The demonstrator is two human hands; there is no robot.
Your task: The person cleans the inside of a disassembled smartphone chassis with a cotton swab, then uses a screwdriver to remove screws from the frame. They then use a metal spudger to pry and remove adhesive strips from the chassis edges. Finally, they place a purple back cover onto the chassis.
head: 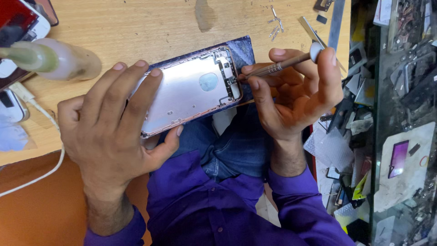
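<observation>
Silver metal shows bare across most of the phone housing (191,89): the shell is stripped, with only a strip of small parts left along its far right edge, so I judge the teardown well advanced and that strip the remaining work. The housing lies on a dark mat (241,50) at the near edge of the wooden table (136,27), partly overhanging the person's lap. The left hand (109,132) presses flat on the housing's near-left end, fingers spread, thumb hooked under its edge. The right hand (296,95) pinches a slim screwdriver (277,67), tip at the housing's right edge. Loose screws (275,23) lie beyond the housing; a squeeze bottle (54,59) stands left of it. Right of the housing the table ends at cluttered shelves, leaving little elbow room.
</observation>
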